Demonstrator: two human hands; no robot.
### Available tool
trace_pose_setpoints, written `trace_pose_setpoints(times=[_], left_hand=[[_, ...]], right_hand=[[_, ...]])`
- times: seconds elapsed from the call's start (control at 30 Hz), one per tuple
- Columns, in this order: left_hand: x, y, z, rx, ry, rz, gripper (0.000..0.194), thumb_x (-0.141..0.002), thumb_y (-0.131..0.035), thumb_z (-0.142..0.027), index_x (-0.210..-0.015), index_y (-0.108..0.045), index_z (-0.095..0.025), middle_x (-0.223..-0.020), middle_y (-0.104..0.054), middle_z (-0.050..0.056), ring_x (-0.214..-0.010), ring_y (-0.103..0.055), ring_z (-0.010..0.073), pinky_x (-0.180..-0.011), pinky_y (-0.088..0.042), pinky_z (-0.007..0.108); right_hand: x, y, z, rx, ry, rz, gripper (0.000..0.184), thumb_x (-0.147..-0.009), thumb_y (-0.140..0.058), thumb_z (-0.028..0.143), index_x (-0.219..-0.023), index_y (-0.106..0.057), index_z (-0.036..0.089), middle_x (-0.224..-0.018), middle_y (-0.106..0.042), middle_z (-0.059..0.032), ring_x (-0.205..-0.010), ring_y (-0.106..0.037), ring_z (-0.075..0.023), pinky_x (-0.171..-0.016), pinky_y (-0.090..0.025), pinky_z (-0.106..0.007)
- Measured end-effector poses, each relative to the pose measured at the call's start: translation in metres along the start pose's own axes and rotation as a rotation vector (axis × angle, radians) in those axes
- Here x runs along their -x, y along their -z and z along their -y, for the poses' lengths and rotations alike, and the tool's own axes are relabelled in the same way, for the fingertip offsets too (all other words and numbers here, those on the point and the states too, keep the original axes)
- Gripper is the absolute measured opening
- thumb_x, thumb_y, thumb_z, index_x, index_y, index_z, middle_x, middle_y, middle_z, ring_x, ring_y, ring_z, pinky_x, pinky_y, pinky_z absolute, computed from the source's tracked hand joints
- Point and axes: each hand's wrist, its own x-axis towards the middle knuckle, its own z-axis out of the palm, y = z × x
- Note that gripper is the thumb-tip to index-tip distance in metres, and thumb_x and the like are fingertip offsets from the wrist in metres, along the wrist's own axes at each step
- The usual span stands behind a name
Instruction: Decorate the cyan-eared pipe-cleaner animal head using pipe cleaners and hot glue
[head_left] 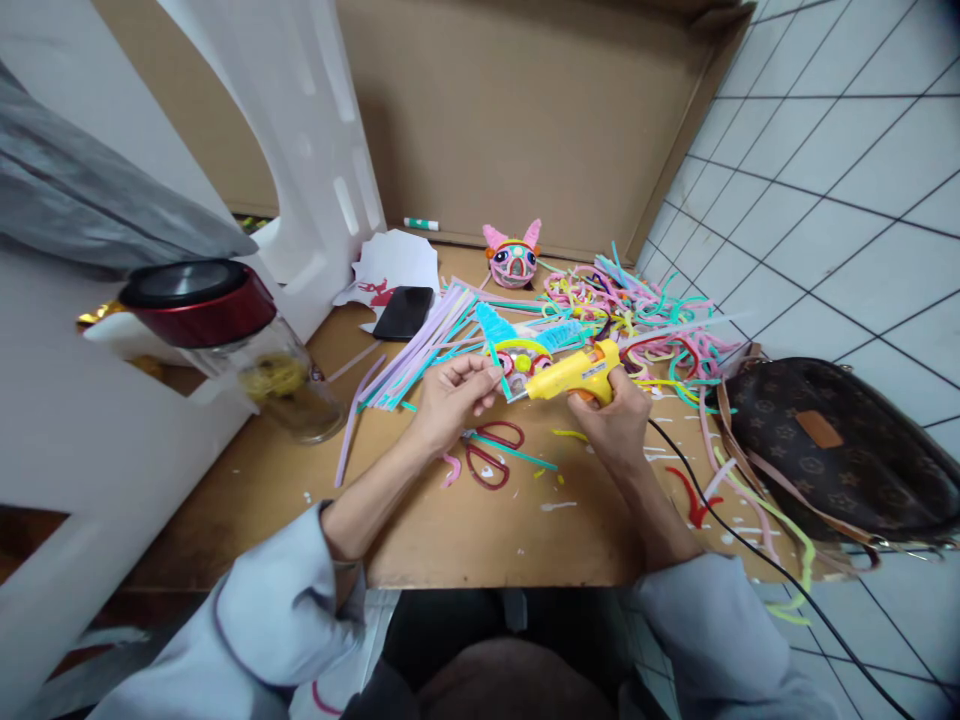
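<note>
Between the thumb and fingers of my left hand [456, 395] is a teal pipe cleaner [498, 372], held upright. My right hand [619, 412] grips a yellow hot glue gun [576, 374], its nozzle pointing left at the lower end of that pipe cleaner. Whether the nozzle touches it I cannot tell. Just behind stands a pipe-cleaner animal head [523, 362] with blue ears and a yellow and red face, partly hidden by the glue gun. Below my hands lie red-handled scissors [487, 478] and a loose teal pipe cleaner [525, 455].
A finished-looking pink-eared head [514, 262] sits at the back. Left are straight pipe cleaners [420, 350], a phone [403, 313] and a glass bottle [289, 385]. Tangled pipe cleaners [675, 320] and a brown bag [840, 440] lie right. The glue gun's black cord [780, 565] trails toward the lower right.
</note>
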Motion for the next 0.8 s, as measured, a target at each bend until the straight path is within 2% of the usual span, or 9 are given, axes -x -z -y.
trace_pose_setpoints(times=[0.1, 0.2, 0.37, 0.47, 0.57, 0.67, 0.73, 0.8], left_hand=[[-0.001, 0.003, 0.001, -0.009, -0.014, -0.018, 0.035, -0.066, -0.084, -0.044, -0.068, -0.063, -0.016, -0.051, -0.056, -0.004, -0.043, -0.041, 0.0049, -0.043, -0.030, 0.018], [-0.001, 0.004, -0.002, -0.047, -0.045, -0.033, 0.033, -0.067, -0.082, -0.043, -0.068, -0.063, -0.017, -0.050, -0.055, -0.004, -0.044, -0.042, 0.0058, -0.045, -0.032, 0.019], [0.001, 0.002, -0.005, -0.155, -0.108, -0.056, 0.029, -0.072, -0.078, -0.043, -0.071, -0.064, -0.017, -0.054, -0.058, -0.003, -0.047, -0.044, 0.0073, -0.049, -0.035, 0.020], [0.001, 0.003, -0.004, -0.209, -0.165, -0.078, 0.027, -0.073, -0.076, -0.042, -0.072, -0.065, -0.017, -0.056, -0.057, -0.003, -0.050, -0.044, 0.0077, -0.051, -0.034, 0.020], [0.000, 0.006, -0.003, -0.322, -0.245, -0.095, 0.025, -0.073, -0.074, -0.041, -0.071, -0.067, -0.017, -0.059, -0.058, -0.003, -0.053, -0.044, 0.0084, -0.052, -0.033, 0.021], [-0.002, 0.011, -0.002, -0.487, -0.313, -0.107, 0.020, -0.077, -0.070, -0.037, -0.071, -0.069, -0.017, -0.060, -0.060, -0.003, -0.052, -0.043, 0.0090, -0.053, -0.034, 0.022], [-0.006, 0.013, -0.004, -0.604, -0.388, -0.107, 0.017, -0.079, -0.068, -0.034, -0.072, -0.070, -0.018, -0.063, -0.064, -0.001, -0.054, -0.047, 0.0106, -0.056, -0.037, 0.024], [-0.012, 0.014, -0.009, -0.757, -0.508, -0.084, 0.016, -0.082, -0.066, -0.032, -0.074, -0.072, -0.020, -0.070, -0.071, 0.002, -0.060, -0.055, 0.0139, -0.062, -0.041, 0.026]], right_hand=[[0.003, 0.008, -0.009, 0.027, 0.000, 0.029, 0.018, -0.067, -0.058, 0.038, -0.069, -0.045, 0.027, -0.059, -0.048, 0.0036, -0.056, -0.043, -0.0162, -0.058, -0.039, -0.030], [0.014, 0.023, -0.027, 0.118, -0.078, 0.089, 0.022, -0.071, -0.061, 0.045, -0.072, -0.050, 0.026, -0.062, -0.051, 0.0025, -0.058, -0.045, -0.0172, -0.059, -0.039, -0.031], [0.043, 0.047, -0.068, 0.313, -0.175, 0.225, 0.037, -0.077, -0.059, 0.059, -0.073, -0.056, 0.023, -0.079, -0.059, -0.0051, -0.073, -0.055, -0.0223, -0.066, -0.042, -0.034], [0.054, 0.053, -0.081, 0.426, -0.147, 0.258, 0.037, -0.082, -0.059, 0.056, -0.079, -0.062, 0.020, -0.082, -0.063, -0.0081, -0.078, -0.058, -0.0246, -0.068, -0.043, -0.034], [0.057, 0.058, -0.075, 0.590, -0.077, 0.295, 0.038, -0.083, -0.064, 0.054, -0.087, -0.067, 0.016, -0.084, -0.067, -0.0116, -0.080, -0.060, -0.0266, -0.071, -0.044, -0.035], [0.052, 0.066, -0.055, 0.752, -0.030, 0.299, 0.037, -0.086, -0.066, 0.048, -0.094, -0.071, 0.012, -0.088, -0.070, -0.0166, -0.082, -0.061, -0.0299, -0.073, -0.043, -0.039], [0.041, 0.071, -0.037, 0.678, 0.040, 0.267, 0.025, -0.092, -0.059, 0.034, -0.096, -0.072, 0.013, -0.089, -0.071, -0.0166, -0.085, -0.063, -0.0296, -0.075, -0.043, -0.039], [0.024, 0.071, -0.017, 0.402, 0.126, 0.204, 0.022, -0.095, -0.051, 0.025, -0.091, -0.071, 0.017, -0.089, -0.071, -0.0123, -0.088, -0.064, -0.0263, -0.079, -0.045, -0.037]])
